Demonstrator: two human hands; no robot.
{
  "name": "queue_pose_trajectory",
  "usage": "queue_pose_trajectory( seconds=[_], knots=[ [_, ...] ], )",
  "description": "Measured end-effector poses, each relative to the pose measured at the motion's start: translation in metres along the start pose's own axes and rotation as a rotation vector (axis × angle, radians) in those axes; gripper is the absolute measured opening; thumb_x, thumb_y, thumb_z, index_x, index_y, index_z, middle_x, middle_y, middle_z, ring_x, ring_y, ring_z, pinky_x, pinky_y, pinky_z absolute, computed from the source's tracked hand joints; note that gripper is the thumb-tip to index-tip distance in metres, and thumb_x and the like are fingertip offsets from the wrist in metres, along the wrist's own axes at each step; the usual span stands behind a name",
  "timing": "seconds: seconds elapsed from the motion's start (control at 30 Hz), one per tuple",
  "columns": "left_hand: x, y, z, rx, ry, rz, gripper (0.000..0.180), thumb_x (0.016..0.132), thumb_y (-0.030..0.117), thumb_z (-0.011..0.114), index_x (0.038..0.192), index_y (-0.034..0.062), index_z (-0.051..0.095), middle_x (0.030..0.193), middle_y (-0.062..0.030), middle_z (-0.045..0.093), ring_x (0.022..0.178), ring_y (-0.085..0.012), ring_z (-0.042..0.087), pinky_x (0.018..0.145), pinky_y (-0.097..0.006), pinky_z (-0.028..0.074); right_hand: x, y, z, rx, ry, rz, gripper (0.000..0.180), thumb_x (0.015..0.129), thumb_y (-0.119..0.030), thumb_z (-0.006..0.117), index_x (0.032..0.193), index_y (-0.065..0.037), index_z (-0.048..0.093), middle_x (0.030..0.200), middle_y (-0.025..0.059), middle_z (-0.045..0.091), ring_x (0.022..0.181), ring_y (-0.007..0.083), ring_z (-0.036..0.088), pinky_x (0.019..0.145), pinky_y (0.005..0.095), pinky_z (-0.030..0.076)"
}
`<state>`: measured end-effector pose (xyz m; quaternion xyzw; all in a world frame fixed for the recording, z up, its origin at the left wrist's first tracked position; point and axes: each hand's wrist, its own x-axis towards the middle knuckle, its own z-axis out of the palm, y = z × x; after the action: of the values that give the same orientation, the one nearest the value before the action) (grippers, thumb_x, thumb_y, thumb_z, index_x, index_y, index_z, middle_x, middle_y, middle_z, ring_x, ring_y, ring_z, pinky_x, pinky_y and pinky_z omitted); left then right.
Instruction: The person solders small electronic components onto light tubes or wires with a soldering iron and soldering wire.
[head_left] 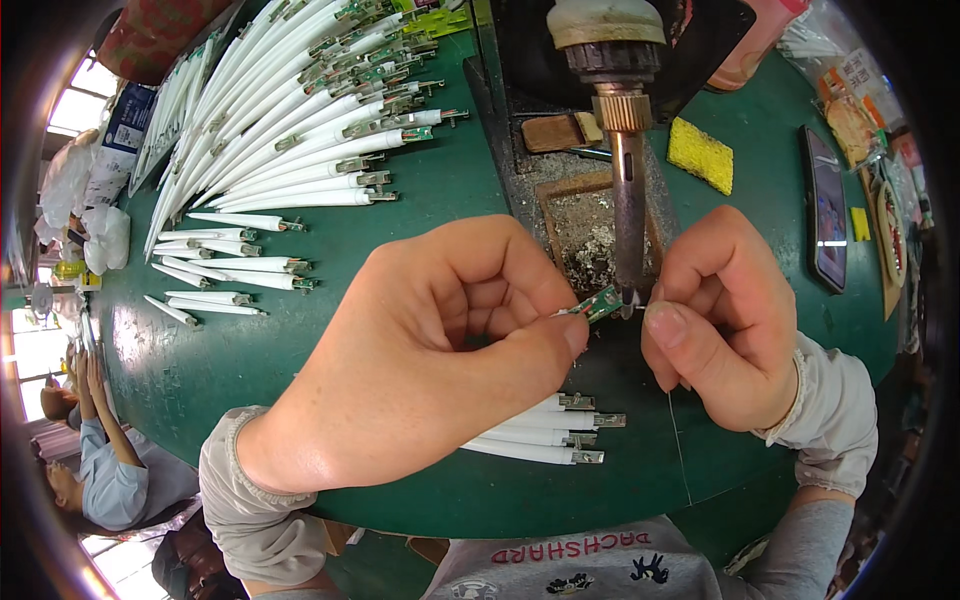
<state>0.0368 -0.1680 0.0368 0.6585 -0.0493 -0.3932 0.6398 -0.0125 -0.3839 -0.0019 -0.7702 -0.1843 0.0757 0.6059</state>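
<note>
My left hand [450,340] pinches a small green circuit board [601,303] between thumb and forefinger. The board's end meets the tip of a soldering iron [628,190], which points straight down from a mount above. Closed in a pinch, my right hand [725,320] holds thin solder wire [680,445] at the other side of the tip; the wire's tail trails down to the table. Whatever the board is attached to is hidden inside my left hand. Under my wrist lie several white tubes with metal-tipped ends [545,437].
A large fan of white tubes with boards [290,110] covers the back left, with shorter pieces [235,265] nearer. Solder-spattered tray [590,225], yellow sponge [700,155] and phone [826,210] surround the iron on the green table [370,500]. Another person [125,480] sits at far left.
</note>
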Motion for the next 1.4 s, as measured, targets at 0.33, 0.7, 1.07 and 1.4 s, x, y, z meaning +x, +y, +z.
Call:
queue_pose_trajectory(
  seconds=[0.33, 0.7, 1.07, 1.4],
  knots=[
    [0.003, -0.004, 0.002, -0.024, -0.035, 0.059, 0.012, 0.084, 0.004, 0.064, 0.089, 0.0021, 0.054, 0.075, -0.0055, 0.063, 0.059, -0.0034, 0.051, 0.051, -0.017, 0.037, -0.001, 0.006, 0.003, 0.016, 0.062, -0.022, 0.021, 0.096, -0.017, 0.051, 0.095, -0.002, 0.037, 0.067, 0.0028, 0.047, 0.045, 0.0044, 0.042, 0.041, 0.0186, 0.031],
    [0.005, -0.004, -0.002, -0.076, -0.018, -0.030, 0.011, 0.085, 0.004, 0.063, 0.089, 0.0027, 0.053, 0.073, -0.0063, 0.062, 0.054, -0.0042, 0.049, 0.047, -0.018, 0.035, -0.003, 0.008, 0.004, 0.105, 0.090, 0.057, 0.022, 0.097, -0.022, 0.049, 0.096, -0.005, 0.035, 0.064, 0.0003, 0.043, 0.044, 0.0045, 0.037, 0.041, 0.0189, 0.028],
    [-0.003, -0.022, -0.005, 0.637, 0.005, 0.205, 0.010, 0.077, 0.003, 0.068, 0.084, 0.0028, 0.059, 0.080, -0.0056, 0.062, 0.071, -0.0166, 0.059, 0.064, -0.027, 0.047, -0.006, 0.011, 0.000, 0.059, 0.133, 0.077, 0.015, 0.094, -0.012, 0.054, 0.093, -0.004, 0.042, 0.063, -0.0033, 0.043, 0.049, 0.0020, 0.035, 0.045, 0.0199, 0.026],
    [0.006, -0.022, -0.039, 1.590, 0.434, 0.647, 0.021, 0.068, 0.003, 0.070, 0.087, 0.0042, 0.060, 0.090, -0.0113, 0.056, 0.084, -0.0309, 0.053, 0.072, -0.040, 0.045, -0.007, 0.015, 0.001, 0.083, 0.151, 0.075, 0.011, 0.092, -0.006, 0.057, 0.092, -0.004, 0.046, 0.057, -0.0045, 0.042, 0.048, 0.0017, 0.032, 0.047, 0.0218, 0.024]
  ],
)
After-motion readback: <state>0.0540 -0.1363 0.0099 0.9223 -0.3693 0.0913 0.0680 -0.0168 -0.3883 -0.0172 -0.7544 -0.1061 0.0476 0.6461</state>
